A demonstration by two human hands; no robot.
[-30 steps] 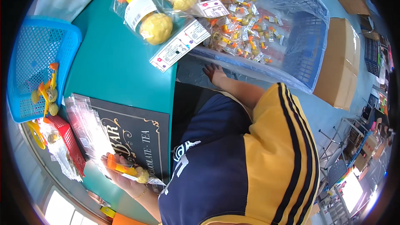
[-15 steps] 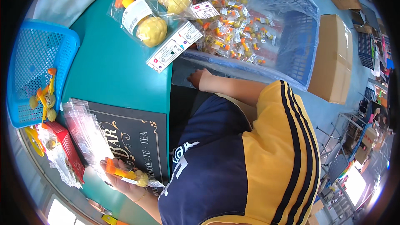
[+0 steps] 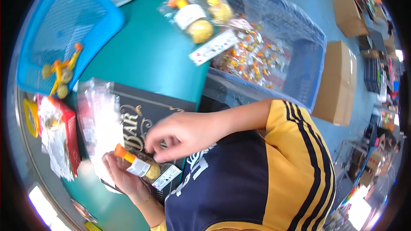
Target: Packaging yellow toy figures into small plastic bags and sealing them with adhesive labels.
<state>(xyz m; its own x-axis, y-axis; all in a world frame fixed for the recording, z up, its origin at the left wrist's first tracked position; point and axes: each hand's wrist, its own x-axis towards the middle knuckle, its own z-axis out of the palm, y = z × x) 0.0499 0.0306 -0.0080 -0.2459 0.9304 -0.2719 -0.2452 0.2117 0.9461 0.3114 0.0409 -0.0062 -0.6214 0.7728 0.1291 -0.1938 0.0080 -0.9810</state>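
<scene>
Nearest the body, the left hand (image 3: 124, 175) lies palm up, its fingers loosely curled under a small bagged toy (image 3: 138, 165) with an orange top, a white label and a yellow ball end. The right hand (image 3: 182, 134) hovers just above and right of it, fingers bent and pinched together near the toy's ball end; whether they grip anything cannot be told. Both hands are over a dark printed box (image 3: 141, 124) on the teal worktop (image 3: 145, 55). Left of the box lie clear plastic bags (image 3: 96, 119) and a red carton (image 3: 68, 134). Farther left stands a blue basket (image 3: 60, 30) with loose toys. Far right, a blue mesh crate (image 3: 295, 51) holds many small packets, with bagged toys (image 3: 197, 10) beside it.
</scene>
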